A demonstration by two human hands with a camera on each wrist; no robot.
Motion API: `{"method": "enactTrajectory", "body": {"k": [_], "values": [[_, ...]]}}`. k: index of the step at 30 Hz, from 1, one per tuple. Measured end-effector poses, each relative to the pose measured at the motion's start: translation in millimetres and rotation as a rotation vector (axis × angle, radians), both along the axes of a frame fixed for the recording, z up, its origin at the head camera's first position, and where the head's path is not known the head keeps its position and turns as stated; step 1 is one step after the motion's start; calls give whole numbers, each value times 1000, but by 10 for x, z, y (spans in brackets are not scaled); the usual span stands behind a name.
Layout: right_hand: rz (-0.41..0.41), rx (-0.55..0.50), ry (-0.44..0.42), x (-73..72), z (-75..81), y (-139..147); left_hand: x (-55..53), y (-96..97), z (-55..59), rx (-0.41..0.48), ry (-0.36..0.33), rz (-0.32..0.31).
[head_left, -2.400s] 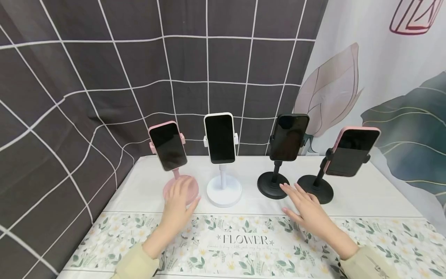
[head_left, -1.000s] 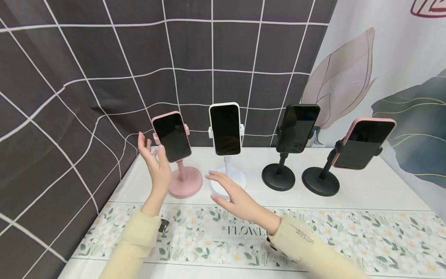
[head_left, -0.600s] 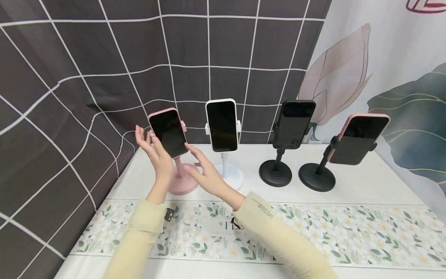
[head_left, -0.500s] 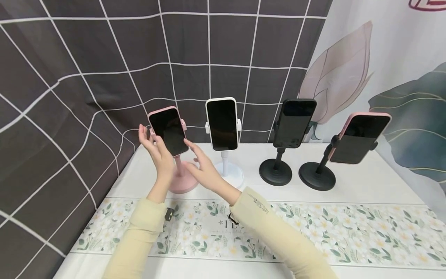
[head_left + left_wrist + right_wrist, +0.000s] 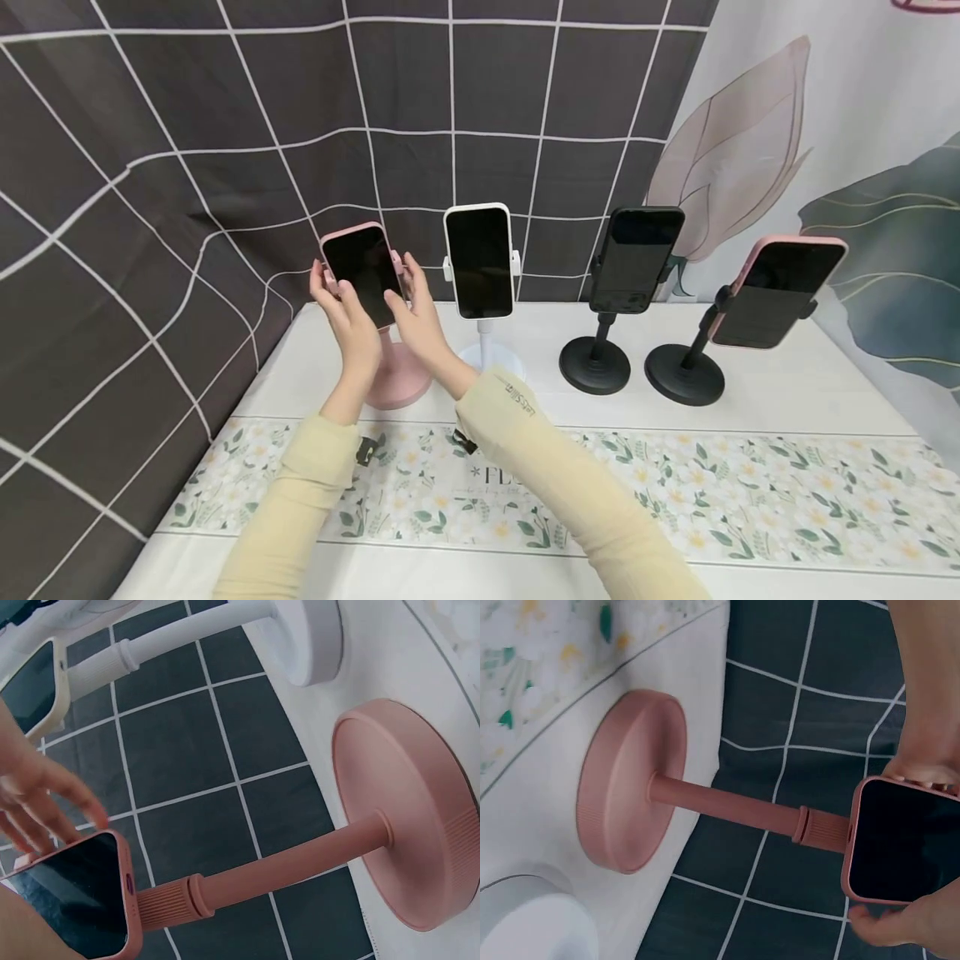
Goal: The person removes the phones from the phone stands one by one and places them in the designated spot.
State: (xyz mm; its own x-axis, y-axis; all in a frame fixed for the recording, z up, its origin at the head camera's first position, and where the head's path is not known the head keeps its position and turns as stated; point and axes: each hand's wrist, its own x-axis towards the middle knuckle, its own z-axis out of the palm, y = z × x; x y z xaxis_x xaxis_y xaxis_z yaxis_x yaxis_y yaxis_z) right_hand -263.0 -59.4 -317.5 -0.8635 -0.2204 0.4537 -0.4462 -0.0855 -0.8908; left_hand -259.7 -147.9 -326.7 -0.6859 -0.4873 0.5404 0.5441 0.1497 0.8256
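Note:
A smartphone (image 5: 363, 271) in a pink case sits tilted in the clamp of a pink phone stand (image 5: 397, 379) at the left. My left hand (image 5: 352, 329) is at the phone's left edge, thumb in front, fingertips curled against that edge (image 5: 922, 780). Beside the right edge is my right hand (image 5: 420, 321), its thumb over the screen and its fingers fairly straight near the clamp. In the left wrist view the right fingers (image 5: 64, 799) reach toward the phone's rim. Whether they press on it is unclear.
To the right stand a white phone stand (image 5: 486, 333) with a white-cased phone (image 5: 478, 262), and two black stands (image 5: 595, 367) (image 5: 684, 375) holding a black phone (image 5: 637, 260) and a pink-cased phone (image 5: 776, 292). A dark grid cloth (image 5: 247, 192) hangs behind. A floral mat (image 5: 712, 500) lies in front.
The left hand has gone from the pink stand's base up to its phone. My right hand has swung left from the black stands to the same phone, its thumb now over the screen.

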Motion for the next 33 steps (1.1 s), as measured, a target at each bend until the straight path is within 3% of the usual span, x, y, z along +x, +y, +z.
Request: {"method": "enactTrajectory", "body": {"k": [6,13,19,25,33], "values": [[16,23,-60,-78,19,32,24,33,-7,52,-32,-37],[62,150,7,-104,-50,67,30,67,-16,37,-16,-27],[111,123,29,-90,-45,75,21,64,-26,19,14,-4],[206,-4,10,-122,16,79,7,94,14,-47,13,45],[284,28,-40,-120,-27,170,97,68,20,-77,-24,-9]]}}
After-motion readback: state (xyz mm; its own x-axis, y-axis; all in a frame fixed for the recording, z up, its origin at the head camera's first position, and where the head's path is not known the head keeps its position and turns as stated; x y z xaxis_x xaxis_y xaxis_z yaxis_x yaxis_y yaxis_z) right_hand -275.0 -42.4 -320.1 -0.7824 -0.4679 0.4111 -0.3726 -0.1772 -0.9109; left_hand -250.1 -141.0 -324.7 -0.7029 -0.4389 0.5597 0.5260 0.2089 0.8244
